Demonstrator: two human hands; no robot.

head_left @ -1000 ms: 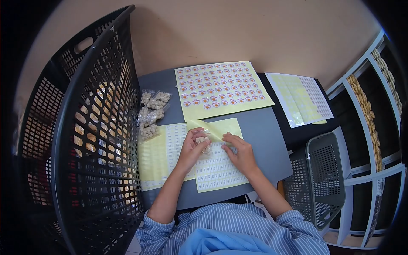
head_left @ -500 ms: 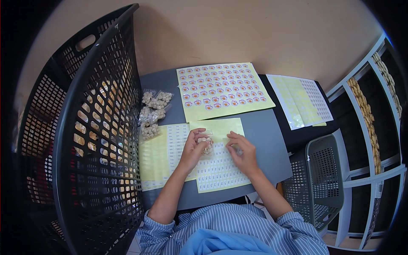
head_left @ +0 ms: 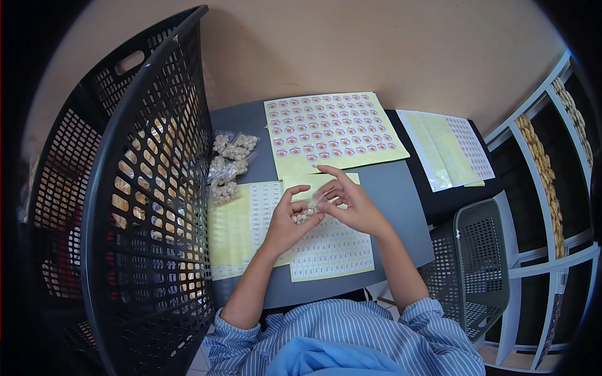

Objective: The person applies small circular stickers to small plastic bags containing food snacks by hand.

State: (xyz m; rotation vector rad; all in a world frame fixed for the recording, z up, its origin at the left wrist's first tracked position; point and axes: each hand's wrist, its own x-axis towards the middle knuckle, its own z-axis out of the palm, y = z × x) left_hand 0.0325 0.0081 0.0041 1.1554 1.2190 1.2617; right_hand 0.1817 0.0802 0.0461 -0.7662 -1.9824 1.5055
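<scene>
A small clear plastic bag of pale round pieces (head_left: 307, 215) is held above the sheets between both hands. My left hand (head_left: 285, 225) is closed around its lower left side, thumb along the bottom. My right hand (head_left: 357, 210) grips its right side with thumb and fingers, the forefinger raised. Beneath the hands lies a sheet of small printed labels (head_left: 332, 257), and another label sheet (head_left: 263, 216) is partly under it on the left. Any label on the bag is too small to make out.
Several filled bags (head_left: 229, 166) lie at the table's left, beside a tall dark perforated basket (head_left: 144, 188). A sheet of round stickers (head_left: 335, 125) lies at the back. More sheets (head_left: 445, 150) lie to the right, near a lower basket (head_left: 480, 269) and a shelf rack (head_left: 545, 269).
My right hand has moved left and up to meet the bag, and now grips its right side. The bag has tilted in my left hand.
</scene>
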